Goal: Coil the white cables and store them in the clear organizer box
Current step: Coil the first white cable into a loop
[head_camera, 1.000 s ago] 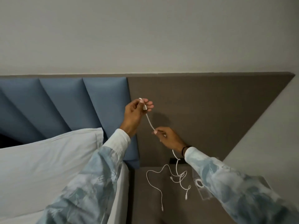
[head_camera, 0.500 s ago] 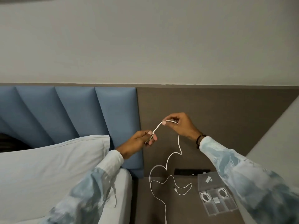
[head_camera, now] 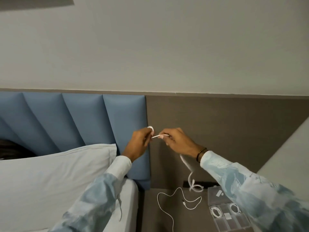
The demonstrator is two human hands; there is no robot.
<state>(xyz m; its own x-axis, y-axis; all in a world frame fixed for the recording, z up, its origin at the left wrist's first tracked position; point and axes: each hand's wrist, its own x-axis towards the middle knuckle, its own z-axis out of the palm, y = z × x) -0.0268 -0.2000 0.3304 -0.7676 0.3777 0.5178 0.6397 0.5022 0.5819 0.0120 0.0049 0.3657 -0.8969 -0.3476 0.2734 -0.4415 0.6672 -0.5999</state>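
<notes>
Hands are raised close together in front of the blue headboard [head_camera: 117,131] and brown wall panel [head_camera: 217,123]. The left hand [head_camera: 138,144] is closed, with a small loop of white cable [head_camera: 185,162] showing above its fingers; the right hand [head_camera: 177,143] pinches the same cable just beside it, a short taut piece running between them. From the right hand the cable hangs down, blurred, to the surface [head_camera: 150,215], ending in a loose curl near the wall. A second cable [head_camera: 167,213] lies loose on the surface. The clear box [head_camera: 215,196] sits open at the right, two coils in its compartments. A pillow [head_camera: 50,173] lies on the bed at left.
</notes>
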